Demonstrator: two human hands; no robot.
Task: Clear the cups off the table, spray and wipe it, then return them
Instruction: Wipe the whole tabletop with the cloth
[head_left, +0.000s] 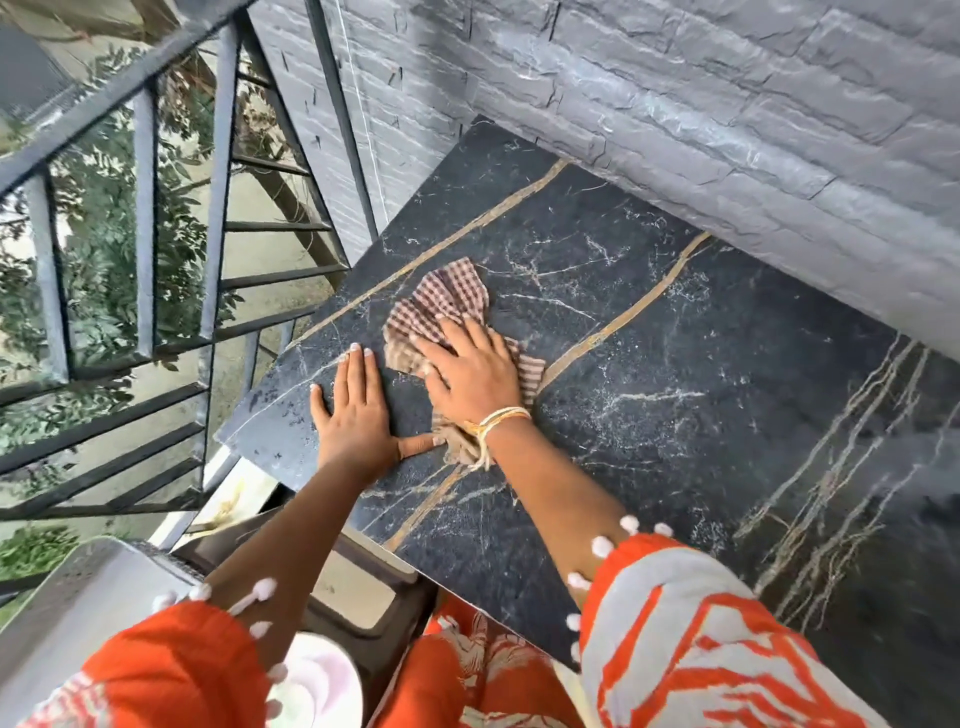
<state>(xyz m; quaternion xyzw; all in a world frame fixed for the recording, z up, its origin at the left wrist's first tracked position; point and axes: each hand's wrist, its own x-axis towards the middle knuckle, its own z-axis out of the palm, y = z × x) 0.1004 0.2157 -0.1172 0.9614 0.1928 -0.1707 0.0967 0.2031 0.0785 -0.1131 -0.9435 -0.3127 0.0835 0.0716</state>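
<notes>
A dark marble table (675, 374) with gold veins fills the middle of the view. On its left part lies a crumpled brown-and-white checked cloth (441, 301). My right hand (467, 369) presses flat on the cloth, fingers spread. Just to its left, my left hand (353, 410) rests flat on the bare tabletop near the left corner, fingers apart and holding nothing. No cups and no spray bottle are in view on the table.
A grey stone-brick wall (675, 104) runs along the table's far side. A grey metal railing (145, 234) stands to the left, with plants beyond. A brown stool or chair (363, 597) sits below the table's near edge, and a pale pink round thing (317, 686) shows at the bottom.
</notes>
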